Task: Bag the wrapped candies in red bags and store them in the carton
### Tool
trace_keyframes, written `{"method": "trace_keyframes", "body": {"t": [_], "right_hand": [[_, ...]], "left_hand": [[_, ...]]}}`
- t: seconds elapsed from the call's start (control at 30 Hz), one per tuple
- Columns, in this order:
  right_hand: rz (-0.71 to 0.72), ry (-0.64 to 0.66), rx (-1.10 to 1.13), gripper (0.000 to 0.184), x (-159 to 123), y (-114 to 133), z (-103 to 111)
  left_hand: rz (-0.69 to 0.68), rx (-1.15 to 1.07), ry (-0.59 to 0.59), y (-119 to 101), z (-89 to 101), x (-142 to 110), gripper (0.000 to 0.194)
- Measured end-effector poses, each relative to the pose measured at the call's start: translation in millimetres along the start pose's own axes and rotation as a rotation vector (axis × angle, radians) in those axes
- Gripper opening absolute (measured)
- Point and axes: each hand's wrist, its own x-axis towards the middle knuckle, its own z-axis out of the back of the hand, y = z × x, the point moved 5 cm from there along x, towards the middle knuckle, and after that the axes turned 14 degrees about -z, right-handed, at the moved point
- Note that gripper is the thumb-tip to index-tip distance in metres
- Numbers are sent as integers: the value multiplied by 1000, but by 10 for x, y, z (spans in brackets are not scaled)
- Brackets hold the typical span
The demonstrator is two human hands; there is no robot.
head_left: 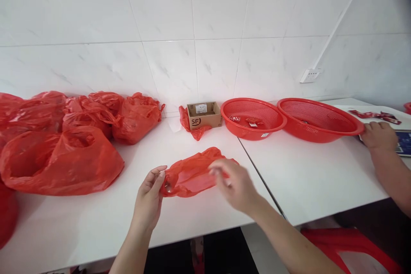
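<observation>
A thin red plastic bag [192,171] hangs loosely above the white table, its mouth partly spread. My left hand [150,195] pinches the bag's left edge between thumb and fingers. At the bag's right side is my right hand [236,184], its fingers bent and smeared by motion; whether they grip the plastic cannot be made out. Beyond the bag stands a small open cardboard box [205,115], with another crumpled red bag [201,132] around its base.
Several filled red bags [93,158] crowd the left side. Two red strainer baskets [253,135] [321,133] stand at the back right; small packets lie in the nearer one. Another person's hand [380,135] is by a scale [403,142]. A red stool [346,239] stands below.
</observation>
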Motion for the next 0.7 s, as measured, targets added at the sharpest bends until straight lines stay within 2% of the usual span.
{"method": "trace_keyframes", "body": {"t": [0.07,0.13,0.17,0.23,0.3,0.4,0.47,0.53,0.63,0.7], "right_hand": [[68,208,-121,25,7,12,-333],[60,289,-307,29,76,-181,-522],[20,307,-387,31,124,-323,-538],[-89,377,-462,42,201,-601,-447],[-199,508,-407,56,227,-779,-264],[-305,722,-171,60,234,-792,-3],[-330,816,-32,60,273,-719,104],[-352,896,48,60,331,-689,138],[-455,1007,92,61,387,-791,87],[-508,1076,59,61,378,-877,21]], "left_hand": [[90,-131,36,-16,-104,-45,36],[177,-226,32,-35,-113,-70,32],[208,-260,2,-48,-73,-68,30],[248,-290,-104,-69,76,-39,28],[268,-274,-197,-77,238,8,28],[266,-227,-199,-63,341,64,27],[211,-198,-124,-65,310,72,25],[142,-93,23,-79,232,45,21],[91,276,349,-39,103,-51,16],[41,529,460,21,81,-88,16]]}}
